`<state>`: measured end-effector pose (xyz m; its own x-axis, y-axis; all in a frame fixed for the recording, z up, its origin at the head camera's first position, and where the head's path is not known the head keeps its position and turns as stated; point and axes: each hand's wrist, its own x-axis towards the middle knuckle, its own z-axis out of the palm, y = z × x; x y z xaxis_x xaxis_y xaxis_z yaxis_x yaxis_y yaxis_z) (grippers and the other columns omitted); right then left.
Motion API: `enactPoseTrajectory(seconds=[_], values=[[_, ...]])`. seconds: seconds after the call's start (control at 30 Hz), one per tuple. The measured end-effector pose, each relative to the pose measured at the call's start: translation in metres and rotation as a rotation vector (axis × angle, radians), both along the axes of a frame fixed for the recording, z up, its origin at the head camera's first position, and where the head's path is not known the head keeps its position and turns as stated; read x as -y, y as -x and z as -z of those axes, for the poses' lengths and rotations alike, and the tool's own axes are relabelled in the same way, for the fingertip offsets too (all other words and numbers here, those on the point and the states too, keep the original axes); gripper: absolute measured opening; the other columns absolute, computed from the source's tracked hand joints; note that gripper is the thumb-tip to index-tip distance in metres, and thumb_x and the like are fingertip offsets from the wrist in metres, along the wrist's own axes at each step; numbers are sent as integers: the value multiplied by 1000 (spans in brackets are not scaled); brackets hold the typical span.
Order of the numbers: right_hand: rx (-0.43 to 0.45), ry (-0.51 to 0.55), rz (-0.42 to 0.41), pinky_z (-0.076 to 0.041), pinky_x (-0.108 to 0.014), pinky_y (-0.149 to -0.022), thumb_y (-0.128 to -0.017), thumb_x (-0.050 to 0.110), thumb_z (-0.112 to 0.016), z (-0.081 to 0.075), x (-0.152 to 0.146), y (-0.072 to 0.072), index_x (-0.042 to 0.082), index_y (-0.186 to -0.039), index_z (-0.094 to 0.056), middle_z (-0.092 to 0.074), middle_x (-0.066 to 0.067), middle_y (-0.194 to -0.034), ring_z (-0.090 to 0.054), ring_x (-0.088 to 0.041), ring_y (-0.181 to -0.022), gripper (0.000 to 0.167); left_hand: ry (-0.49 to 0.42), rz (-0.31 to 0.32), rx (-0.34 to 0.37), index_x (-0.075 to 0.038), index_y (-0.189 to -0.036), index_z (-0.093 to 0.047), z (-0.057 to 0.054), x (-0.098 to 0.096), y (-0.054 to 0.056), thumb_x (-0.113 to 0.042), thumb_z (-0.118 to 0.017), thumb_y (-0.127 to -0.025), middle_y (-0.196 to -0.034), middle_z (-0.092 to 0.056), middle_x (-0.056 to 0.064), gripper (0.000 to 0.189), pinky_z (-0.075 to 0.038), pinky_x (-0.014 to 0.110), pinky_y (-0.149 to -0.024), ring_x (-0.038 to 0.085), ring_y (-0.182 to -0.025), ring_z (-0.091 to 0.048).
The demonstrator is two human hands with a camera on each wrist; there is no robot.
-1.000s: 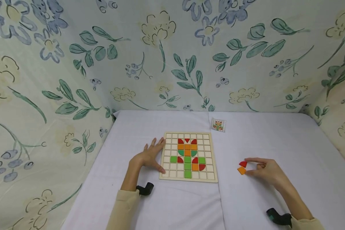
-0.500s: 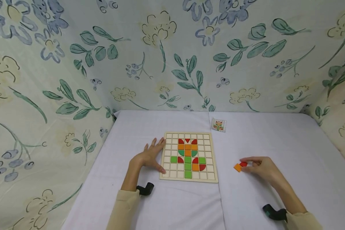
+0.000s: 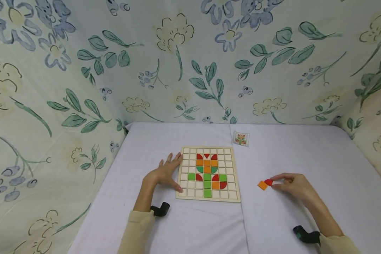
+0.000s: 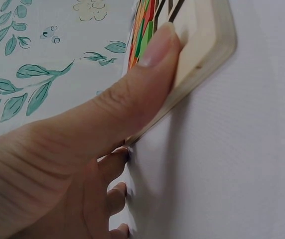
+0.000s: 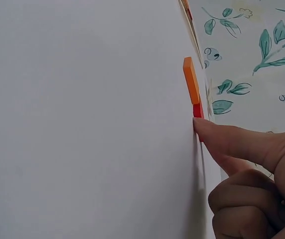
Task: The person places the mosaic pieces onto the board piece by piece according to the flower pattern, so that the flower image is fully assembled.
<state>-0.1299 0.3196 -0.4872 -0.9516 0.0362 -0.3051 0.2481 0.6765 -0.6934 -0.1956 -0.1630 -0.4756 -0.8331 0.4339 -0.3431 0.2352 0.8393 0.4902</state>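
My left hand is spread along the left edge of a square wooden grid board. Its thumb rests on the board's near corner, and the other fingers lie beside the edge. A flower pattern of red, orange and green tiles fills part of the grid. To the right of the board, my right hand pinches a red quarter-circle tile between thumb and index finger, low over the cloth. An orange square tile lies against the red one on its left, outside the fingers.
A small picture card of the same kind of pattern lies beyond the board's far right corner. White cloth covers the table. Floral fabric hangs behind and at both sides.
My right hand first moved left with the red and orange tiles, then drew slightly back right with the red tile. The orange tile stays farther left than before. My left hand keeps its place.
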Motion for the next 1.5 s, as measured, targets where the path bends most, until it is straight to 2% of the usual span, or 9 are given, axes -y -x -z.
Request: enactPoseTrajectory(seconds=[0.13, 0.33, 0.57, 0.87, 1.07, 1.27, 1.5], values=[[-20, -32, -1, -26, -30, -56, -88, 34, -82, 3, 7, 5, 1, -122, -74, -33, 5, -63, -33, -10, -61, 47, -1, -9, -2, -14, -168, -10, 0, 0, 0, -43, -98, -64, -176, 0, 3, 139, 3, 63, -131, 34, -163, 10], [-13, -7, 17, -26, -30, -57, -85, 35, -84, 0, 11, 9, 0, -122, -73, -34, 5, -62, -33, -10, -61, 52, -6, -16, 3, -15, -168, -10, -1, -1, 0, -42, -98, -63, -176, 0, 3, 140, 4, 62, -131, 34, -163, 11], [-39, -48, -6, -27, -29, -56, -88, 31, -81, 0, 18, 13, 1, -120, -74, -33, 3, -65, -35, -14, -68, 44, -6, -14, 3, -14, -168, -9, -3, -1, 0, -41, -98, -63, -176, 1, 3, 140, 4, 62, -131, 34, -163, 11], [-40, 12, -28, -27, -29, -51, -93, 18, -75, 1, 28, 26, 0, -123, -73, -32, 3, -64, -33, -12, -62, 35, 2, -13, 5, -15, -168, -9, -5, -1, 0, -42, -98, -64, -176, 1, 3, 139, 5, 61, -131, 33, -163, 11], [-43, 7, 10, -32, -27, -55, -94, 22, -74, 3, 33, 35, 1, -121, -74, -37, 2, -64, -39, -16, -68, 34, -6, -14, 6, -14, -168, -10, -1, 0, 0, -42, -98, -64, -176, 0, 4, 140, 4, 63, -131, 34, -163, 11], [-27, -6, 33, -33, -29, -61, -94, 27, -75, -2, 35, 33, 0, -118, -75, -37, 2, -65, -39, -20, -79, 36, -13, -12, 7, -14, -168, -10, 1, 0, 0, -43, -98, -63, -177, 0, 4, 139, 3, 63, -131, 35, -163, 10], [-13, 1, 61, -32, -29, -59, -88, 29, -81, -4, 37, 29, -1, -116, -75, -41, 0, -67, -41, -20, -77, 42, -16, -12, 4, -15, -168, -11, 1, 0, 1, -43, -98, -63, -177, 0, 3, 139, 3, 63, -131, 34, -163, 11]])
